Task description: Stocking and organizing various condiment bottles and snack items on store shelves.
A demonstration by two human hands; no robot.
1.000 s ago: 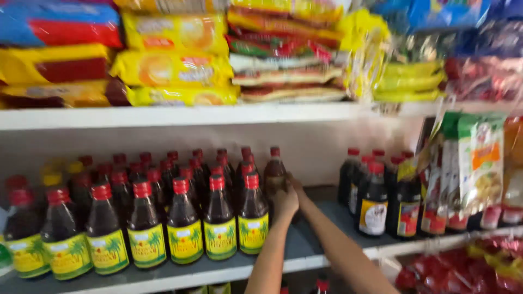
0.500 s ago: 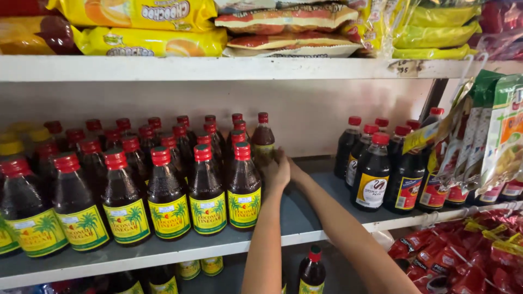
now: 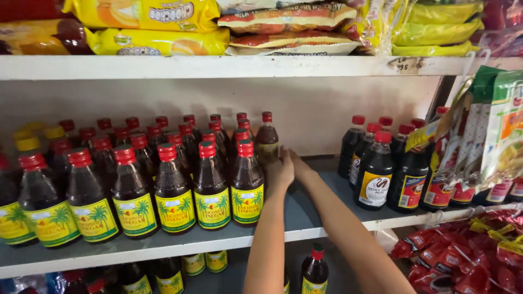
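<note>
- Shop shelving fills the view: a grey middle shelf [image 3: 305, 215] with a white front edge, stocked with bottles, and a white upper shelf [image 3: 229, 66] above it.
- Both of the person's forearms reach up from below to the back of the middle shelf.
- Left hand [image 3: 279, 173] lies flat against the right side of the bottle rows, palm turned toward them, touching or almost touching the dark glass bottle with a red cap and pale label [image 3: 267, 137] that stands at the back.
- Right hand [image 3: 297, 162] sits just behind the left one, fingers pointing at the same back bottle; whether either hand grips it cannot be told, since the fingers are partly hidden.
- Left of the hands stand rows of dark vinegar bottles with red caps and yellow palm-tree labels [image 3: 247, 185], the nearest one just beside the left wrist.
- Right of the hands, across a bare strip of shelf, stands a cluster of dark sauce bottles with red caps [image 3: 376, 171].
- Above the hands, yellow biscuit packets [image 3: 147, 27] and red-and-white snack packets [image 3: 283, 24] lie stacked on the upper shelf.
- Far right of the hands hang green-and-white sachets [image 3: 498, 125], with red sachets [image 3: 463, 250] below them.
</note>
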